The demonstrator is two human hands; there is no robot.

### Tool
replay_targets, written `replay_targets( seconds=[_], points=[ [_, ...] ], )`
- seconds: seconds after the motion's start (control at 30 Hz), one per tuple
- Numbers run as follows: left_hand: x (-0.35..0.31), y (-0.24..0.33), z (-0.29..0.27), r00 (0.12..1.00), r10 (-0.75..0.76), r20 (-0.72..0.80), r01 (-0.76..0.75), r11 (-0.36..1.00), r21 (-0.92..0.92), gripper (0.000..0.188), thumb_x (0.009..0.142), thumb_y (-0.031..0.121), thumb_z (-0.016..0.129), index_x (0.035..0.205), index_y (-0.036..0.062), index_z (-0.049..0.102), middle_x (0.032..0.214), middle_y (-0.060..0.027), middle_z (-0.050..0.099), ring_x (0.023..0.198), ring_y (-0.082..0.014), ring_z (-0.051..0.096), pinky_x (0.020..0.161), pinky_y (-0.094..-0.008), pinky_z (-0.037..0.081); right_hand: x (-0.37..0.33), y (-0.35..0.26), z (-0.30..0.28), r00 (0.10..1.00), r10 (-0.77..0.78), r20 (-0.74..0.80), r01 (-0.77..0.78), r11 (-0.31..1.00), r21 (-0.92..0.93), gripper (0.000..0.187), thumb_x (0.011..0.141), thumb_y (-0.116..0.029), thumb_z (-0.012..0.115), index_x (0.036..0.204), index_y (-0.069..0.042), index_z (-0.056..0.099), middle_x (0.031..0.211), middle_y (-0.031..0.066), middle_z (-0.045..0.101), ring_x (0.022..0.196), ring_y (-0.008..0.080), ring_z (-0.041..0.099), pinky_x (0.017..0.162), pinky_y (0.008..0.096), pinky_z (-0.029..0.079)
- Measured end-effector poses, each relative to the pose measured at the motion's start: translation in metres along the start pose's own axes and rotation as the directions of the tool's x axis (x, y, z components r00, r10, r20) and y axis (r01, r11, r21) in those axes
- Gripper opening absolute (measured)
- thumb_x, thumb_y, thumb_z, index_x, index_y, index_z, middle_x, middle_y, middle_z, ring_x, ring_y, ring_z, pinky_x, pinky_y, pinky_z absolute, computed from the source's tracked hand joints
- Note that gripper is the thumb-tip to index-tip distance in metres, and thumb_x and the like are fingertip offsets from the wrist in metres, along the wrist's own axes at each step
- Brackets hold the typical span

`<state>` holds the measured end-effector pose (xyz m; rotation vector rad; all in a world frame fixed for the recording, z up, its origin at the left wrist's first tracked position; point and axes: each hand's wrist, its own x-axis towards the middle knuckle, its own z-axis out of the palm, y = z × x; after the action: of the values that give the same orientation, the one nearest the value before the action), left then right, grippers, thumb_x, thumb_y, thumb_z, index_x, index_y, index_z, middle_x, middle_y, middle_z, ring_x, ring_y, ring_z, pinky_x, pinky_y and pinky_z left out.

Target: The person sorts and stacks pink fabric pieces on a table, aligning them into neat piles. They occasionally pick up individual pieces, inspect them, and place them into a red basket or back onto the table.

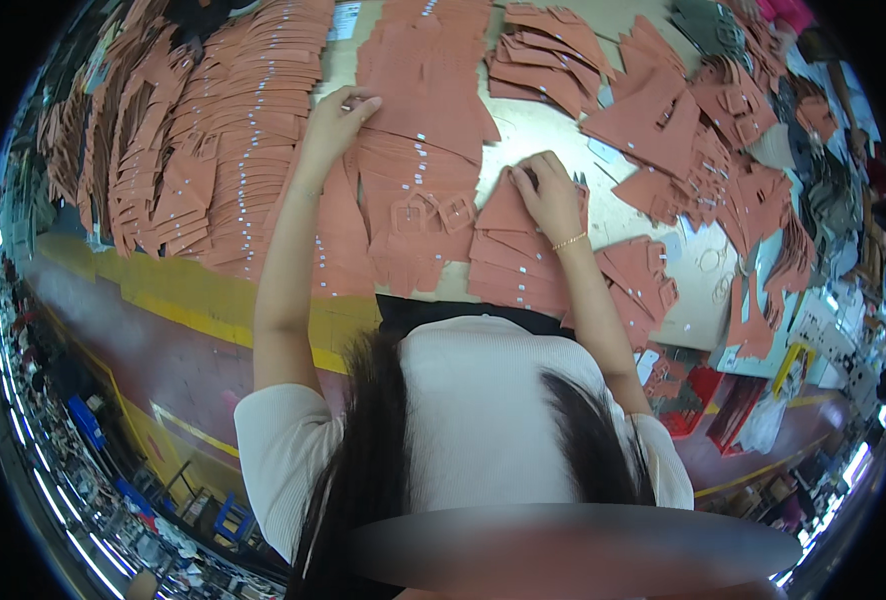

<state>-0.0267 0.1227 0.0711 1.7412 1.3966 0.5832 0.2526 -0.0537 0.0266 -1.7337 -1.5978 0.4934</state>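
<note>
Rust-orange cut fabric pieces with small white labels lie in overlapping rows across the table. My left hand (339, 120) is over the gap between the long left row (263, 140) and the middle column (428, 110). Its fingers are bent but apart from the thumb, with nothing visible in them. My right hand (549, 192) is at the top corner of a fanned stack of fabric pieces (511, 250). Its curled fingers and thumb close on the top piece's corner; the fingertips are partly hidden. Pieces with square cut-outs (413, 215) lie between my forearms.
More rust pieces are heaped to the right (653, 120), near dark green fabric (708, 28) and a pale ring-shaped loop (711, 260). Red crates (698, 400) stand below the table's right edge. Yellow-lined floor (193, 300) shows at the left.
</note>
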Motion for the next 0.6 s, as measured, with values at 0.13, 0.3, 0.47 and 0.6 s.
replay_targets(
  seconds=[0.13, 0.3, 0.47, 0.6],
  points=[
    [-0.016, -0.003, 0.026, 0.978, 0.144, -0.154, -0.093, 0.950, 0.297, 0.048, 0.077, 0.034, 0.078, 0.110, 0.0016, 0.067, 0.096, -0.0119, 0.060, 0.087, -0.0235, 0.060, 0.075, -0.0360, 0.050, -0.010, -0.009, -0.027, 0.999, -0.038, -0.032, 0.040, 0.997, 0.059, 0.010, 0.085, -0.013, 0.065, 0.089, -0.004, 0.064, 0.088, 0.0096, 0.060, 0.086, 0.0272, 0.058, 0.079, 0.0372, 0.047],
    [-0.019, 0.003, 0.042, 0.961, 0.117, -0.252, 0.003, 0.903, 0.429, 0.055, 0.073, 0.033, 0.080, 0.114, -0.0010, 0.063, 0.101, -0.0177, 0.060, 0.096, -0.0313, 0.060, 0.081, -0.0405, 0.049, -0.044, -0.008, -0.073, 0.988, 0.106, -0.112, -0.100, 0.993, 0.060, 0.011, 0.087, -0.014, 0.063, 0.092, -0.004, 0.065, 0.091, 0.0096, 0.061, 0.086, 0.0263, 0.059, 0.078, 0.0366, 0.047],
    [-0.023, 0.005, 0.045, 0.940, 0.181, -0.290, -0.013, 0.867, 0.498, 0.055, 0.074, 0.029, 0.080, 0.115, -0.0023, 0.061, 0.103, -0.0197, 0.060, 0.098, -0.0345, 0.059, 0.084, -0.0426, 0.049, -0.090, 0.007, -0.107, 0.925, 0.353, -0.141, -0.343, 0.935, 0.093, 0.015, 0.090, -0.016, 0.061, 0.096, -0.003, 0.066, 0.095, 0.0105, 0.063, 0.089, 0.0262, 0.060, 0.078, 0.0355, 0.048],
    [-0.024, 0.007, 0.050, 0.916, 0.213, -0.340, -0.035, 0.887, 0.461, 0.055, 0.074, 0.025, 0.080, 0.116, -0.0018, 0.057, 0.103, -0.0215, 0.061, 0.099, -0.0365, 0.060, 0.085, -0.0431, 0.048, -0.103, 0.019, -0.118, 0.935, 0.285, -0.212, -0.296, 0.955, -0.021, 0.015, 0.089, -0.014, 0.061, 0.096, -0.002, 0.066, 0.094, 0.0111, 0.063, 0.082, 0.0275, 0.061, 0.075, 0.0355, 0.049]
  ],
)
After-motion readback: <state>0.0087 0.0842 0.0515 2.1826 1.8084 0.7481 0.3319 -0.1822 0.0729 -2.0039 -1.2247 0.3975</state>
